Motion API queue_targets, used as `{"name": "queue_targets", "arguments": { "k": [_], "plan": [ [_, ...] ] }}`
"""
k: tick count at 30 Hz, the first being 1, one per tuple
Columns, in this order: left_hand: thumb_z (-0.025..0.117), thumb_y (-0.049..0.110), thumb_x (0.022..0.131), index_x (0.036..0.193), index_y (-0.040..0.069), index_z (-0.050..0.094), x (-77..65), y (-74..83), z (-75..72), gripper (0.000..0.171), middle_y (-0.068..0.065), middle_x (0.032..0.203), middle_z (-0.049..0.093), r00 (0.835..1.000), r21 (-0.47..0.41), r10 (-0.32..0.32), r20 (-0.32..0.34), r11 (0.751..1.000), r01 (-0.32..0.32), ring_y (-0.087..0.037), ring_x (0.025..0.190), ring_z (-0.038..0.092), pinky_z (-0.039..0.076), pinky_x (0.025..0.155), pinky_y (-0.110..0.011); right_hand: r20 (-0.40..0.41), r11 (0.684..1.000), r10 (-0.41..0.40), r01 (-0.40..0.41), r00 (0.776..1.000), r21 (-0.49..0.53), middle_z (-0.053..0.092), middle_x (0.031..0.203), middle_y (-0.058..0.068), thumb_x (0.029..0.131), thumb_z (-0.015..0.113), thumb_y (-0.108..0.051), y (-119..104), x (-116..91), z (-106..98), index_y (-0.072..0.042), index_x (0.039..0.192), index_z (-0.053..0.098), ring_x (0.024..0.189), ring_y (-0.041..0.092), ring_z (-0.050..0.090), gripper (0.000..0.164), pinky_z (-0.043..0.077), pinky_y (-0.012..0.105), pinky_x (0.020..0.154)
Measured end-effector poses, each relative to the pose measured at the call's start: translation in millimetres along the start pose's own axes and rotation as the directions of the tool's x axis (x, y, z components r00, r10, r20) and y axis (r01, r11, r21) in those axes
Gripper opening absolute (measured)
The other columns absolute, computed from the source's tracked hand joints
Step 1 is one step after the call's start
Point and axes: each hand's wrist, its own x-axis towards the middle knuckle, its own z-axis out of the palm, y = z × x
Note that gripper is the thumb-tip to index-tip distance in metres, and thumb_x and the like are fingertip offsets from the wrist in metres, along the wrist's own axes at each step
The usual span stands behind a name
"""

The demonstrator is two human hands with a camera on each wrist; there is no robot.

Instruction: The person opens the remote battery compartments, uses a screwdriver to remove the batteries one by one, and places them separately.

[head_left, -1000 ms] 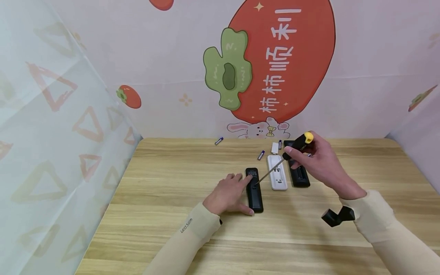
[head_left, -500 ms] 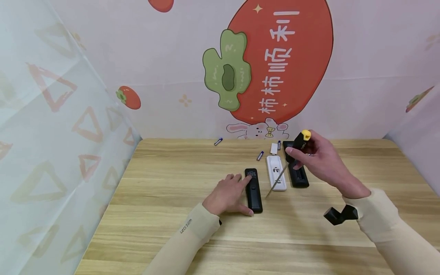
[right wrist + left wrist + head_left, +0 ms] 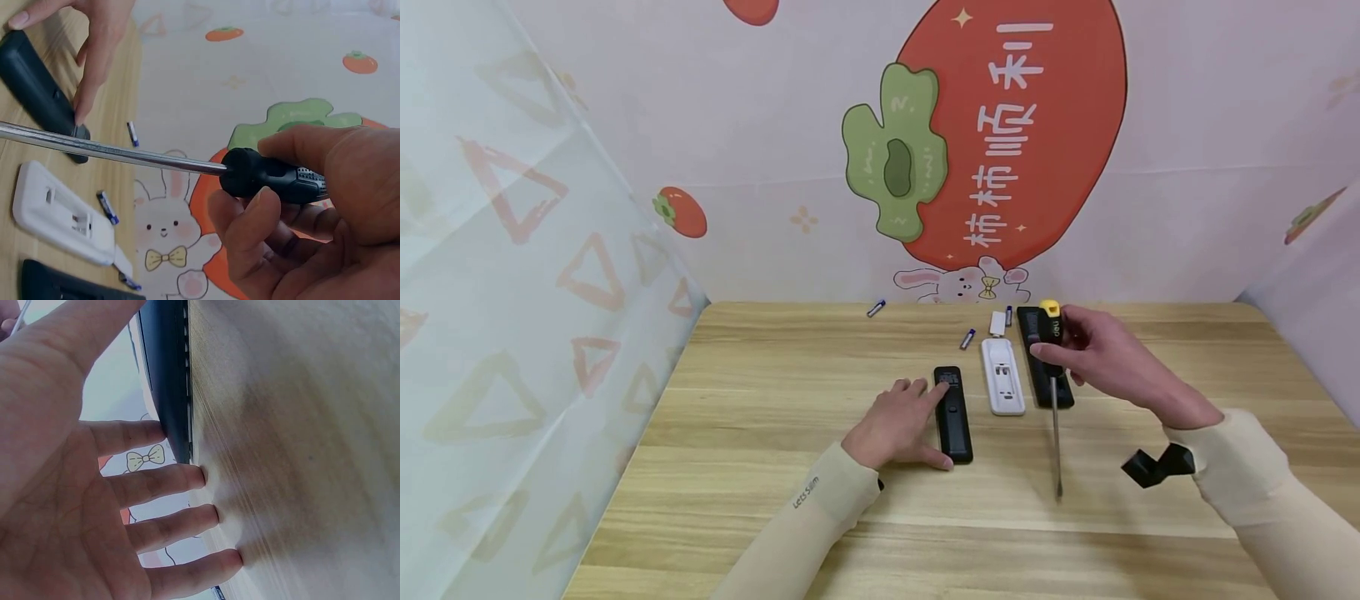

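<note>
A black remote control (image 3: 954, 425) lies back side up on the wooden table. My left hand (image 3: 898, 421) rests beside it, with the index fingertip on its far end and the thumb at its near end; the other fingers touch the table, straight, as the left wrist view shows. Off to the right, my right hand (image 3: 1093, 354) grips a screwdriver (image 3: 269, 175) by its black handle with a yellow end. The shaft points down and toward me, apart from the remotes. Beneath that hand lies another black remote (image 3: 1033, 333), partly hidden.
Between the black remotes lies a white remote (image 3: 1003, 383) with an open battery bay. Its white cover (image 3: 997, 323) sits beyond it. Batteries lie about: one at the back left (image 3: 876, 308), one near the white remote (image 3: 967, 339). A printed cloth wall (image 3: 760, 250) stands behind the table.
My right hand has lifted the screwdriver off the left black remote and swung its tip to the right, toward me. The left hand has stayed put.
</note>
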Motion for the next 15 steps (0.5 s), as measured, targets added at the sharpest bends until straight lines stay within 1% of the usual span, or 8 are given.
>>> {"name": "queue_targets", "arguments": {
  "k": [3,6,11,15],
  "plan": [
    [0.08,0.071,0.071,0.159,0.019,0.035,-0.1,0.2,-0.6,0.111,-0.011,0.152,0.047,1.0,0.004,0.002,-0.003,1.0,-0.002,-0.034,0.136,0.045,0.047,0.104,-0.05,0.03,0.999,0.043,-0.043,0.999,0.003,0.056,0.086,0.012,0.098,0.071,-0.028,8,0,-5,0.001,0.123,0.055,0.068,0.023,0.056,0.041,0.049,0.031,0.054],
    [0.08,0.07,0.072,0.159,0.019,0.035,-0.2,0.4,-0.8,0.111,-0.011,0.152,0.046,1.0,0.002,0.001,-0.002,1.0,-0.001,-0.034,0.137,0.045,0.047,0.104,-0.05,0.043,0.997,0.08,-0.08,0.996,0.002,0.055,0.085,0.011,0.098,0.07,-0.029,17,-2,-11,0.0,0.116,0.055,0.067,0.021,0.054,0.037,0.048,0.031,0.054],
    [0.08,0.07,0.072,0.16,0.019,0.034,-0.8,1.0,-1.2,0.111,-0.012,0.153,0.045,1.0,-0.004,-0.003,0.002,1.0,0.003,-0.035,0.138,0.044,0.046,0.104,-0.051,0.051,0.994,0.107,-0.105,0.993,-0.044,0.052,0.082,0.008,0.098,0.069,-0.029,38,-5,-20,0.0,0.106,0.053,0.065,0.018,0.053,0.033,0.047,0.03,0.054],
    [0.08,0.069,0.072,0.159,0.019,0.035,-1.1,1.5,-1.4,0.111,-0.012,0.154,0.045,1.0,-0.012,-0.007,0.006,1.0,0.007,-0.035,0.138,0.044,0.046,0.105,-0.052,0.046,0.989,0.126,-0.122,0.991,-0.087,0.056,0.082,0.008,0.098,0.07,-0.028,54,-6,-24,0.0,0.107,0.055,0.064,0.018,0.056,0.033,0.049,0.031,0.054]
  ]
}}
